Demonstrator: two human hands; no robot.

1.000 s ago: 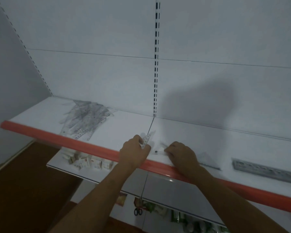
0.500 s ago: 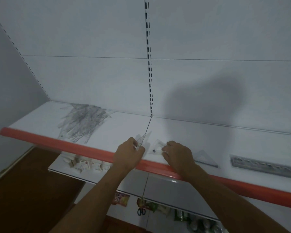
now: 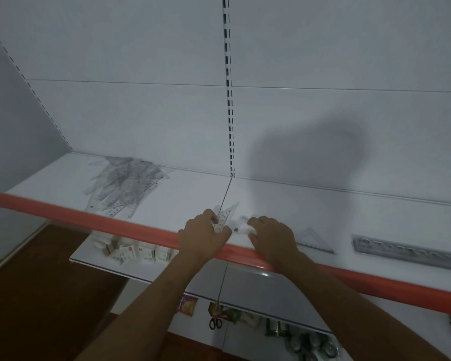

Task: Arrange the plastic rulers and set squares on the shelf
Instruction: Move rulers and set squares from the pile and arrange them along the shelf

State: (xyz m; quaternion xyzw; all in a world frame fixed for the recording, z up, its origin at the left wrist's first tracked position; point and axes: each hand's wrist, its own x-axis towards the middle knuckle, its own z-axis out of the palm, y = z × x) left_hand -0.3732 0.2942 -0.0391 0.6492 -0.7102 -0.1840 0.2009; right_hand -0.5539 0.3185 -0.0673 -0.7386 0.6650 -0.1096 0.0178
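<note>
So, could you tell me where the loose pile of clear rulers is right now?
In the head view, the pile of rulers lies on the left part of the top shelf, well left of the left hand.

Left hand (image 3: 205,234) pinches a clear set square (image 3: 225,217); right hand (image 3: 272,234) holds another clear piece (image 3: 241,230) on the shelf (image 3: 323,217).

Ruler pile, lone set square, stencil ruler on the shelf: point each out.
ruler pile (image 3: 126,187), head view, middle of the heap.
set square (image 3: 314,241), head view, inside its clear triangle.
stencil ruler (image 3: 406,252), head view, middle of its length.
</note>
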